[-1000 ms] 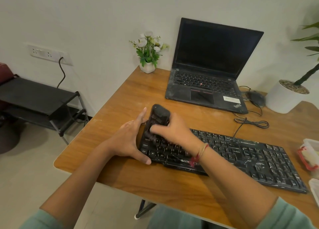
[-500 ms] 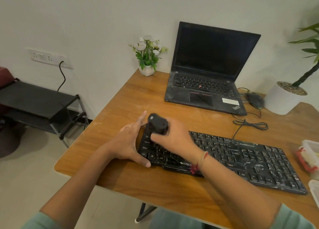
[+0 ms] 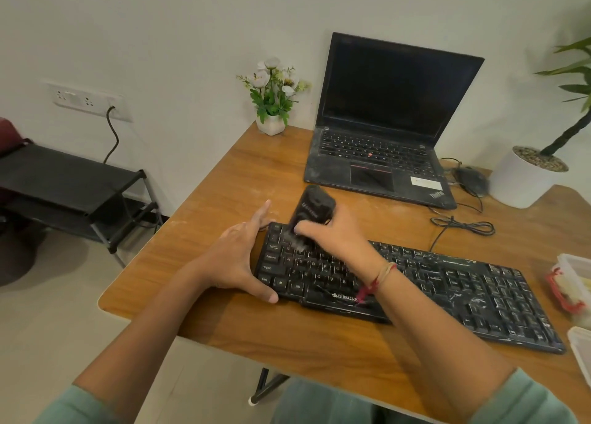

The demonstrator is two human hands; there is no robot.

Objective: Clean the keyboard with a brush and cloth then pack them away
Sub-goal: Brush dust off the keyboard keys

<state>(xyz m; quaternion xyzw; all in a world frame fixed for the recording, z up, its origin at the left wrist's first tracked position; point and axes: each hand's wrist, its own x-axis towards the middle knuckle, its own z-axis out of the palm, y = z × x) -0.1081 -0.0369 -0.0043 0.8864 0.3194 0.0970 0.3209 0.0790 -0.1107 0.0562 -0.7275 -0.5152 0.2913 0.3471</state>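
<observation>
Your keyboard (image 3: pixel 447 279) lies along the table's (image 3: pixel 224 184) front edge, its left end toward the front-left corner. Your left hand (image 3: pixel 235 257) is spread, thumb against the keyboard's front rim and fingers along its left end, bracing it. Your right hand (image 3: pixel 335 235) is curled round the black brush (image 3: pixel 315 206), bristles down on the upper-left keys. The brush looks light, rigid in the body and soft at the tip, so grip low on the casing. The keyboard is probably light and apt to slide; brace its end, not the keys.
</observation>
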